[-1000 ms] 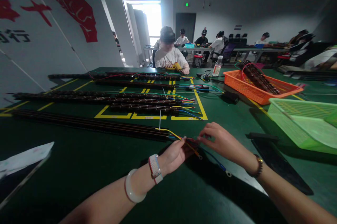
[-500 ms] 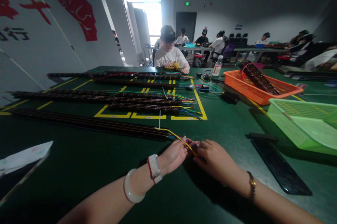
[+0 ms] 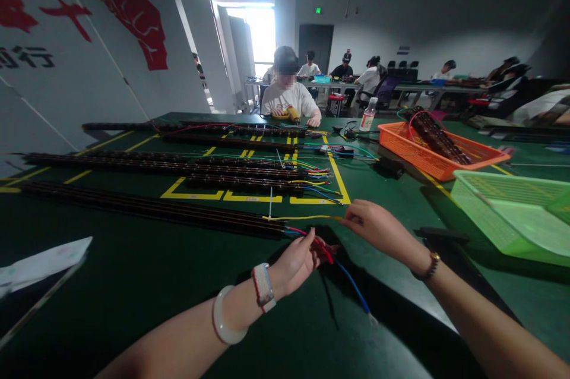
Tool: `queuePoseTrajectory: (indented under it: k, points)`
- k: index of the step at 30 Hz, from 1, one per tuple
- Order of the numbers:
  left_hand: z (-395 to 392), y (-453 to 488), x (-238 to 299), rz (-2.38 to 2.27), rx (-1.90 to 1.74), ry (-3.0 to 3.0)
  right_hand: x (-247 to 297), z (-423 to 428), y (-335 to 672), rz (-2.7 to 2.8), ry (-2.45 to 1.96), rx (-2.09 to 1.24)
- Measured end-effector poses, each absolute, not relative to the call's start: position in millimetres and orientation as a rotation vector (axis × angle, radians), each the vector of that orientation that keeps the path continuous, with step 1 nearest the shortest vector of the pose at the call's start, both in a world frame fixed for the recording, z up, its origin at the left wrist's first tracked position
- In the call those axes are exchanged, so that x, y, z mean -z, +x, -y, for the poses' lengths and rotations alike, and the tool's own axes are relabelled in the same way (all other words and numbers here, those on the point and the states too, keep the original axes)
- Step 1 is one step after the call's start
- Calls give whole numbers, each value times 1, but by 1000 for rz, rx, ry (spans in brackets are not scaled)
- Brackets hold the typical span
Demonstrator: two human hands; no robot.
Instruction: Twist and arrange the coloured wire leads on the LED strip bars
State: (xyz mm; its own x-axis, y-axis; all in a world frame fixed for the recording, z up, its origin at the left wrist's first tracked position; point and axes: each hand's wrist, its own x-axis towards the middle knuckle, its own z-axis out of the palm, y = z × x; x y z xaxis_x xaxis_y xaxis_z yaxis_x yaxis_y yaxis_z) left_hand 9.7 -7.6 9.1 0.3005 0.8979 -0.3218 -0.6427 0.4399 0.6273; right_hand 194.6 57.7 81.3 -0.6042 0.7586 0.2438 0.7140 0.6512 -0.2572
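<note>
A long dark strip [image 3: 146, 208] lies across the green table [image 3: 146, 284], with coloured wires coming out of its right end. My left hand [image 3: 297, 260] is closed in a pinch on the red wire [image 3: 321, 246] near that end. My right hand [image 3: 378, 227] pinches the far end of the yellow wire [image 3: 303, 218] and holds it stretched out to the right. A blue wire [image 3: 351, 287] trails loose toward me over the table. A white cable tie [image 3: 270, 204] stands up from the strip.
Several more dark strips [image 3: 178, 165] with wire ends lie on yellow floor-tape marks behind. An orange basket [image 3: 427, 156] and a green basket [image 3: 512, 212] stand at the right, a flat black slab [image 3: 449, 236] beside them. A seated person [image 3: 288, 94] works across the table; paper [image 3: 40, 263] lies at left.
My right hand has moved up and to the right, drawing the yellow wire out away from the other wires. My left hand has stayed pinched at the wire bundle.
</note>
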Motion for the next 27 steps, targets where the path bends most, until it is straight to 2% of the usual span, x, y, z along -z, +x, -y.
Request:
queuePoseTrajectory:
  k: [8,13,19,27]
  points:
    - [6,5,-12,-681,-1123,401,-36,-97,187,2551,-1212,-1]
    - [5,3,-13,-718,-1162,372,-13,-101,184,2634,-1111,-15]
    - [3,1,-13,-719,-1109,357,-7,-97,187,2640,-1110,-18]
    - [2,1,-10,-693,-1111,375,-27,-76,188,2560,-1010,-273]
